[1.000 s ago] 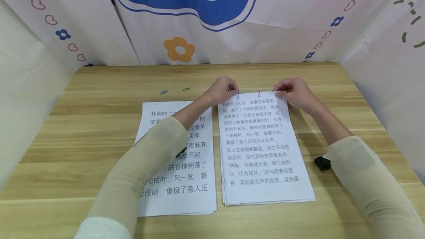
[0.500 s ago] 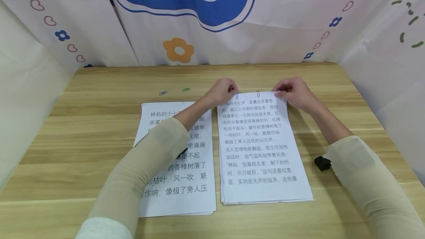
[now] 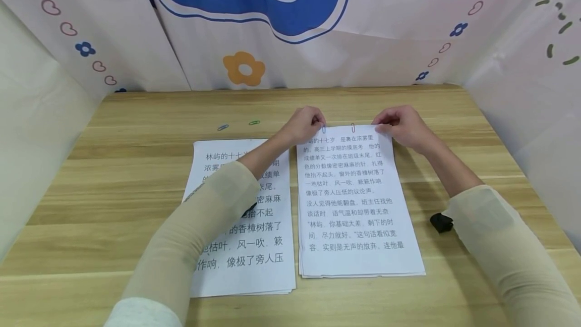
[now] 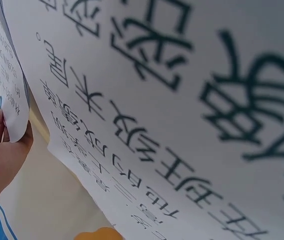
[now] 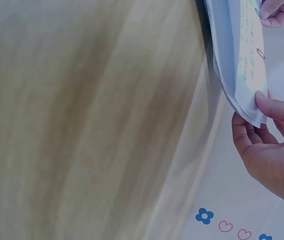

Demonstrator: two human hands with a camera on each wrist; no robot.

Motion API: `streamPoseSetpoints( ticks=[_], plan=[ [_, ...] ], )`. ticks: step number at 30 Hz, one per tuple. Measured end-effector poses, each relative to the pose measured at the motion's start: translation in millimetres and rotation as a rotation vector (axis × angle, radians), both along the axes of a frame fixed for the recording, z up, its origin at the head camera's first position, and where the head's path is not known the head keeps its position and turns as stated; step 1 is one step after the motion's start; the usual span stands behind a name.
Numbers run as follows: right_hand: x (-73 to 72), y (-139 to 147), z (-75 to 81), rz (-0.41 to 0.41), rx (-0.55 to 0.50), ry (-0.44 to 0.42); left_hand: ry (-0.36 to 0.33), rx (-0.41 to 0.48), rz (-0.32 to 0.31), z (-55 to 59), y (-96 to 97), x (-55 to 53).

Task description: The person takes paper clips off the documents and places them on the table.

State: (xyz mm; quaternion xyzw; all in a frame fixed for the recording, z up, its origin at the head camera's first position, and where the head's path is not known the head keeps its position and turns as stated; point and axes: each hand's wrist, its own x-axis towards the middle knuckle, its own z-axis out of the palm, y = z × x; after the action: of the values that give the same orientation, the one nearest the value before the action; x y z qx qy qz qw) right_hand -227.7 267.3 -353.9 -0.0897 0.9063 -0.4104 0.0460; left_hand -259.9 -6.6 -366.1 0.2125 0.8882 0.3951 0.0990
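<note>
My left hand pinches the top left corner of a stack of printed sheets, right by a blue paper clip. The top right corner is held by my right hand, thumb in front and fingers behind, as the right wrist view shows on the paper. Between the hands a second, reddish paper clip sits on the top edge. In the left wrist view, my left hand grips the corner beside the blue clip. A second stack of printed sheets lies to the left, partly covered by my left forearm.
Behind the left stack lie a loose blue paper clip and a green paper clip. A small black object shows beside my right sleeve. The wooden table ends at a printed cloth backdrop.
The lower end of the right stack has drifted slightly left and away from me. Both hands keep their hold on its top corners and stay almost still.
</note>
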Motion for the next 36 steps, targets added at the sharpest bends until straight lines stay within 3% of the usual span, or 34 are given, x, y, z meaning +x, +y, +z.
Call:
streamPoseSetpoints(
  ticks=[17, 36],
  plan=[
    [0.7, -1.2, 1.5, -0.002, 0.008, -0.018, 0.031, -0.021, -0.042, 1.1, -3.6, 0.0],
    [0.7, -1.8, 3.0, -0.007, 0.005, -0.032, 0.021, 0.033, -0.01, -1.8, -3.3, 0.7]
  ],
)
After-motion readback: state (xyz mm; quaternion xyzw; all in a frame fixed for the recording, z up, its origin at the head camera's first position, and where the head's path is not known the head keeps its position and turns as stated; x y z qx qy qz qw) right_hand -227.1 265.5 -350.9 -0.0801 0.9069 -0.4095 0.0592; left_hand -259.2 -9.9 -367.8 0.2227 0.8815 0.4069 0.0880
